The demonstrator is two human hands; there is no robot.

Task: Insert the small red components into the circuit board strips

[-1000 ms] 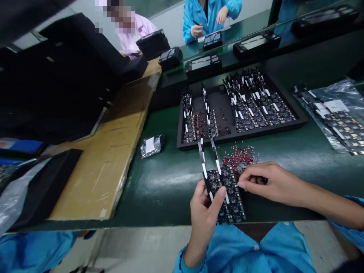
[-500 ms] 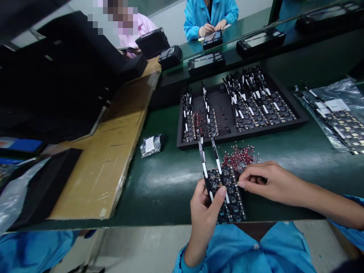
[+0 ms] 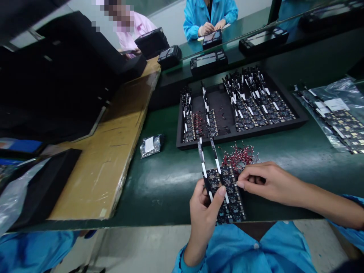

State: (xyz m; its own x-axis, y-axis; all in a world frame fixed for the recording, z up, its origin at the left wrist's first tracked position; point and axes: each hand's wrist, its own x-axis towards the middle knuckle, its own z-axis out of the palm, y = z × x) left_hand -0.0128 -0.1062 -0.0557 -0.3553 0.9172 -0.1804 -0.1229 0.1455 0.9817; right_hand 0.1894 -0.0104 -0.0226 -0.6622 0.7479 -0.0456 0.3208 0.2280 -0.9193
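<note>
My left hand (image 3: 205,220) grips a black circuit board panel (image 3: 232,206) near the table's front edge, its thumb lying on the face. Two dark flex strips with white parts run up from the panel toward the tray. At the panel's right edge is my right hand (image 3: 267,182), thumb and forefinger pinched together; whatever they hold is too small to make out. Just beyond the panel lies a loose pile of small red and black wires (image 3: 239,156) with pale ends.
A black foam tray (image 3: 227,138) with several board panels stands behind the pile. More boards lie on a plastic bag (image 3: 338,110) at right. A small silver packet (image 3: 151,145) and a cardboard sheet (image 3: 113,151) are at left. Two people sit across, beyond several black devices (image 3: 209,60).
Both hands and the panel stay almost in place. One black device on the far ledge has shifted slightly to the right.
</note>
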